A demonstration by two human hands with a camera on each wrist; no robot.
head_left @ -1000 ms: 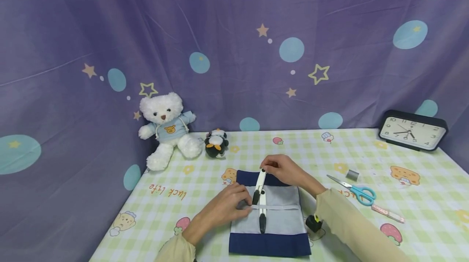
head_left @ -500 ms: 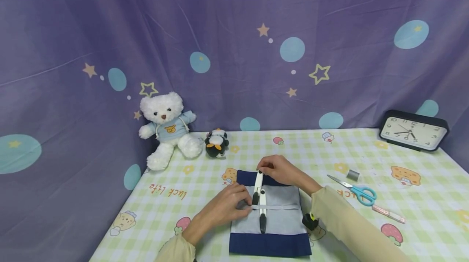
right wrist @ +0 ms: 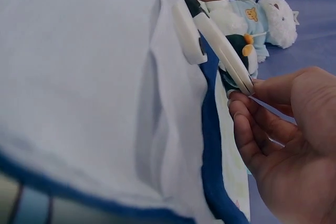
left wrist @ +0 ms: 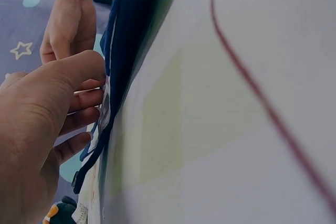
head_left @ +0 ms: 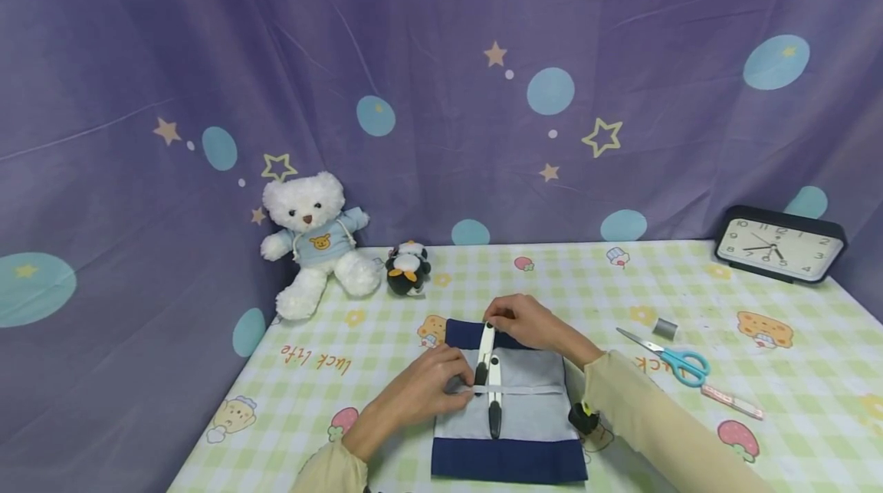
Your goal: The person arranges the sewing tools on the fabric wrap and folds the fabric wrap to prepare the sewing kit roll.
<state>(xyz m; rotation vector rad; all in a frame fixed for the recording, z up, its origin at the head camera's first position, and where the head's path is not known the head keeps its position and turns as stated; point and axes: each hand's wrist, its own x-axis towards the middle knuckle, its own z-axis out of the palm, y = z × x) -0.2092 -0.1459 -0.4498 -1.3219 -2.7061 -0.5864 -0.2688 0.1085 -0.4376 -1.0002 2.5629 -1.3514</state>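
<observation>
One pinched white tool [head_left: 486, 346], now nearer strap [head_left: 531, 391]

A grey cloth organizer [head_left: 534, 420] with navy ends lies open, a pale band [head_left: 534, 390] across it. One white, black-ended tool [head_left: 494, 401] sits beneath the band; a matching tool [head_left: 486, 351], pinched by right fingers [head_left: 498, 309], slants alongside.

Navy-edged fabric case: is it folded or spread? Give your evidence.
Spread: the fabric case shows its grey lining, with navy bands at both ends.
</observation>
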